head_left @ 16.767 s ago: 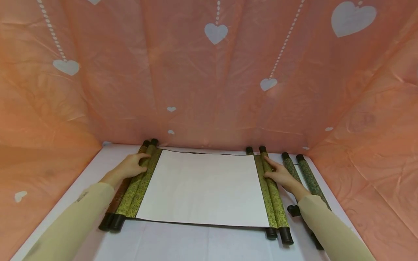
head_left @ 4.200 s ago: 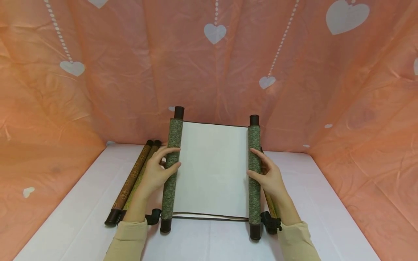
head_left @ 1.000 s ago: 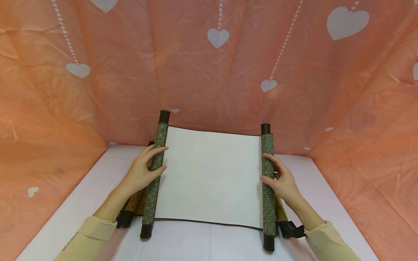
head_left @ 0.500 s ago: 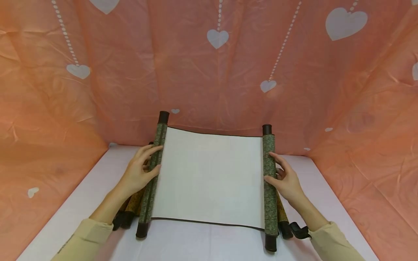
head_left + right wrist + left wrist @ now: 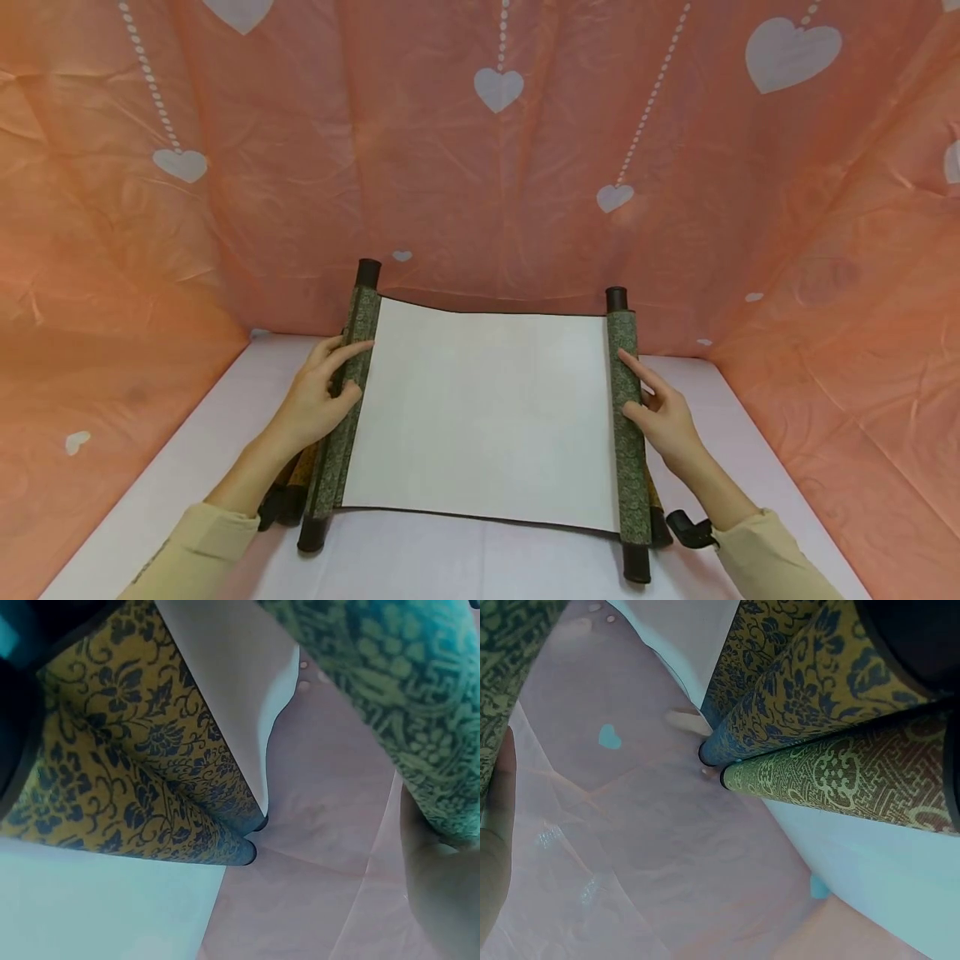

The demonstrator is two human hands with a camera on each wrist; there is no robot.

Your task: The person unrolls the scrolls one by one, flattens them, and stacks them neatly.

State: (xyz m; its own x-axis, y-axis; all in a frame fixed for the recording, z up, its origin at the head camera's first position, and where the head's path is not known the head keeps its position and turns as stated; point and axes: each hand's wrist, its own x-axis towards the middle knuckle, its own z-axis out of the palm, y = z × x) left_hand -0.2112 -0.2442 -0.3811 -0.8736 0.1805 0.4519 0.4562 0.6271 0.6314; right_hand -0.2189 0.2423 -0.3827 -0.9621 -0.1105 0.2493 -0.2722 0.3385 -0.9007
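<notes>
A scroll with green patterned rollers and black end caps is spread between my hands, its white sheet point(image 5: 487, 408) facing up. My left hand point(image 5: 309, 402) grips the left roller point(image 5: 333, 467), thumb and forefinger on top, the other fingers partly hidden. Opposite it, my right hand point(image 5: 667, 423) holds the right roller point(image 5: 632, 475), thumb and forefinger on its face. Under the green scroll lies a yellow scroll with dark floral pattern point(image 5: 127, 772), both its rolls showing past the edges. In the left wrist view a brown patterned scroll point(image 5: 840, 774) lies beside the yellow one point(image 5: 795, 690).
The white-covered table point(image 5: 420, 562) is bounded at the back and sides by an orange-pink cloth point(image 5: 450, 192) with white hearts. A black device point(image 5: 690, 531) sits at my right wrist.
Earlier, a yellow scroll was spread, with green rolls lying at right. The green scroll was then held up narrower. Over the last second, the hands drew its rollers slightly apart, widening the white sheet.
</notes>
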